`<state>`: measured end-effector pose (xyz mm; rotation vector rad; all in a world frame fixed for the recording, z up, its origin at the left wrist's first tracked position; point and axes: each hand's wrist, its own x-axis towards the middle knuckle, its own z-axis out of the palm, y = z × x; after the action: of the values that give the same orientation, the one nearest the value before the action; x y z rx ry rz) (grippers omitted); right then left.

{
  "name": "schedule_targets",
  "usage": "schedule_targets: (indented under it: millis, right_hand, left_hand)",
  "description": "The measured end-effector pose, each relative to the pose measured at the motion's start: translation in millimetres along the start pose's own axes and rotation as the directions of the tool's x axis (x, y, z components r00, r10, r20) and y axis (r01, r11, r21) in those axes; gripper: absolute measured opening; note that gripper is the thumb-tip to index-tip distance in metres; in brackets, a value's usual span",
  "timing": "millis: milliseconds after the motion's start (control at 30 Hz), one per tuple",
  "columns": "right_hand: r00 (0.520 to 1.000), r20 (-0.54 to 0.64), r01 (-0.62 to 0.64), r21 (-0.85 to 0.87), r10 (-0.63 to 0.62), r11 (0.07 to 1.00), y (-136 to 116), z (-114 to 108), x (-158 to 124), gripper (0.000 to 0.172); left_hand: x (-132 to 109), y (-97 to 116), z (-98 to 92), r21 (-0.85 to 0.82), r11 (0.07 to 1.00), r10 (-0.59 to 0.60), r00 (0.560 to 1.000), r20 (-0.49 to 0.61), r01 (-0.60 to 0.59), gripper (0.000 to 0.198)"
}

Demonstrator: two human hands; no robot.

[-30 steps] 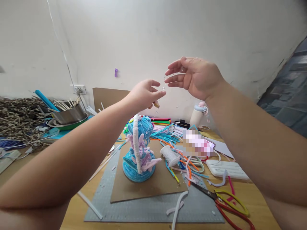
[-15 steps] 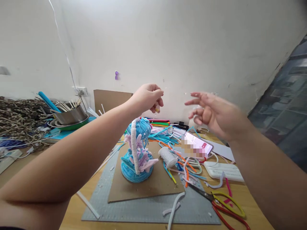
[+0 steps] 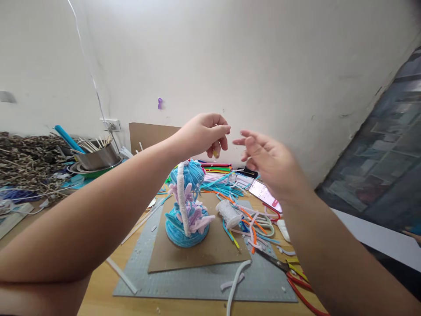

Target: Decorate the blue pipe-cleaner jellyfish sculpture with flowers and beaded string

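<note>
My left hand is raised above the craft, thumb and fingertips pinched together; whatever is between them is too small to make out. Facing it, my right hand hangs in the air with its fingers apart. A few tiny clear specks show near the fingertips of both hands. Below my left hand stands a fuzzy craft of blue pipe cleaners, with a white upright strip and pale purple petals or leaves. It rests on a piece of cardboard. Right of it lies a spool wound with something whitish.
Under the cardboard is a grey cutting mat. Scissors and a phone lie to the right, partly behind my right arm. Coloured pipe cleaners are heaped behind. A metal bowl with sticks stands left.
My right hand has moved left, closer to my left hand, and its thumb has come up. My left hand has shifted slightly right and stays pinched. The craft stands on the cardboard as before.
</note>
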<state>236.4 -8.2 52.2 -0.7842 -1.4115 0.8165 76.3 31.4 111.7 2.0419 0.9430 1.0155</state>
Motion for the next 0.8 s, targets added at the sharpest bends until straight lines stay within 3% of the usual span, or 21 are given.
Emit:
schedule_targets:
  millis: [133, 233, 400, 733, 800]
  right_hand:
    - [0.991, 0.116, -0.085, 0.15, 0.068, 0.985, 20.3, 24.8, 8.8, 0.034]
    - [0.991, 0.103, -0.11, 0.297, 0.082, 0.949, 29.3, 36.5, 9.4, 0.032]
    - [0.965, 0.145, -0.262, 0.499, 0.219, 0.826, 40.7, 47.4, 16.8, 0.032]
    - [0.97, 0.19, -0.222, 0.418, 0.155, 0.881, 53.0, 58.5, 20.2, 0.04]
    - [0.973, 0.175, -0.212, 0.413, 0.151, 0.886, 55.7, 58.0, 21.1, 0.042]
  left_hand:
    - [-0.6, -3.4, -0.9, -0.099, 0.995, -0.029, 1.0, -0.008, 0.028, 0.011]
    - [0.5, -8.6, -3.2, -0.156, 0.987, -0.045, 0.999, -0.007, 0.043, 0.015]
    - [0.4, -17.4, -7.3, -0.165, 0.983, -0.082, 0.996, -0.045, 0.073, 0.019]
    - [-2.8, -39.1, -20.0, -0.077, 0.994, -0.087, 0.993, -0.08, 0.081, 0.012]
    - [-7.3, -41.1, -26.2, 0.05, 0.998, -0.037, 0.978, -0.207, 0.048, 0.009]
